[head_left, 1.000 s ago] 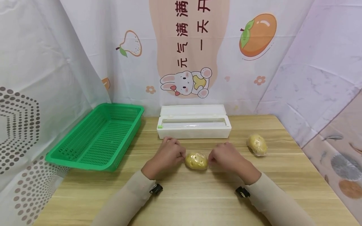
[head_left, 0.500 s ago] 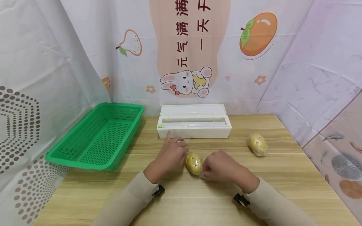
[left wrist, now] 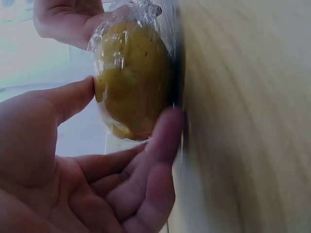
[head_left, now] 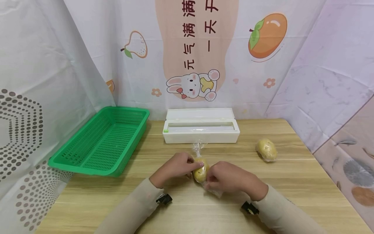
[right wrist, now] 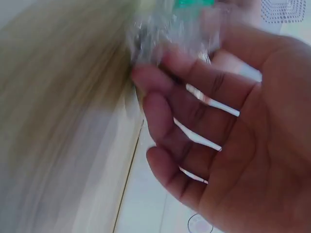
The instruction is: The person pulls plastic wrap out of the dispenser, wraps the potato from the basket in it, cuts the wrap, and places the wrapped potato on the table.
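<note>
A potato (head_left: 200,174) in clear plastic wrap lies on the table in front of the white box, one twisted tail of wrap (head_left: 198,148) pointing away from me. My left hand (head_left: 181,165) holds it from the left, thumb on top; the left wrist view shows the thumb and a fingertip touching opposite sides of the wrapped potato (left wrist: 131,82). At its near end my right hand (head_left: 229,177) pinches the loose wrap (head_left: 214,191). In the right wrist view crumpled film (right wrist: 170,34) sits at the thumb and index finger, while the other fingers curl loosely. The pinch itself is partly hidden.
A white cling film box (head_left: 201,137) with its lid up stands at the back middle. On the left is a green plastic basket (head_left: 117,172). Another wrapped potato (head_left: 267,149) rests on the wooden table (head_left: 292,188) to the right. A printed curtain (head_left: 140,81) hangs behind.
The potato has turned from lying crosswise to pointing away from me. My left hand has left the far end of the wrap and moved nearer onto the potato; my right hand has come to its near end.
</note>
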Tool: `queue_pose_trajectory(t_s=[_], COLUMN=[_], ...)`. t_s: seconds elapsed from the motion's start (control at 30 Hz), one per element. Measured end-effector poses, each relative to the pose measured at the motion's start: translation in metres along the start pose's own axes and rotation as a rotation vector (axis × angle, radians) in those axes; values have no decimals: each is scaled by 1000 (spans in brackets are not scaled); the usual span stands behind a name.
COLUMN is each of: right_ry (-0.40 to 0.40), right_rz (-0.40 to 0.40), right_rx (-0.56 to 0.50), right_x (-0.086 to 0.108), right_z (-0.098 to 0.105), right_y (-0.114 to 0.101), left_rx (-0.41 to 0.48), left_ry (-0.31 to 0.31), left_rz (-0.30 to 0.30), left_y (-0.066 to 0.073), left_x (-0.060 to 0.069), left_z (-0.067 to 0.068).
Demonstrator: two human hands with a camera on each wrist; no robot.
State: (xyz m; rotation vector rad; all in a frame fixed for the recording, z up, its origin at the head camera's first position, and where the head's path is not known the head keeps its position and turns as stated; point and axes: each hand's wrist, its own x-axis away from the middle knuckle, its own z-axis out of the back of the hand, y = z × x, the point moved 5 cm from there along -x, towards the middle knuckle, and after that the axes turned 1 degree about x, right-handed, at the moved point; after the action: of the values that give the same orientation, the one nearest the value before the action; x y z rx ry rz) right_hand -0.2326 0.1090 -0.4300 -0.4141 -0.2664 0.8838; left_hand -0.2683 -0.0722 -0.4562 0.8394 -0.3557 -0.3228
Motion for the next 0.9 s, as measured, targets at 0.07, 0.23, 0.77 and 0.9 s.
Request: queue_pose_trajectory(t_s=[0.07, 0.23, 0.77, 0.9], right_ry=[-14, 81, 277, 310], right_rz=[14, -91, -418, -409], right_rx=[-66, -267, -1005, -1070], right_x=[0, -3, -42, -47], right_z=[2, 10, -10, -11], right_y=[4, 29, 79, 78], left_rx=[67, 172, 248, 252], left_ry=[-29, -68, -69, -72], left_rz=[2, 27, 49, 47], left_y=[-3, -8, -11, -9], left_x=[-3, -7, -13, -12], left_z=[-3, -7, -9, -8])
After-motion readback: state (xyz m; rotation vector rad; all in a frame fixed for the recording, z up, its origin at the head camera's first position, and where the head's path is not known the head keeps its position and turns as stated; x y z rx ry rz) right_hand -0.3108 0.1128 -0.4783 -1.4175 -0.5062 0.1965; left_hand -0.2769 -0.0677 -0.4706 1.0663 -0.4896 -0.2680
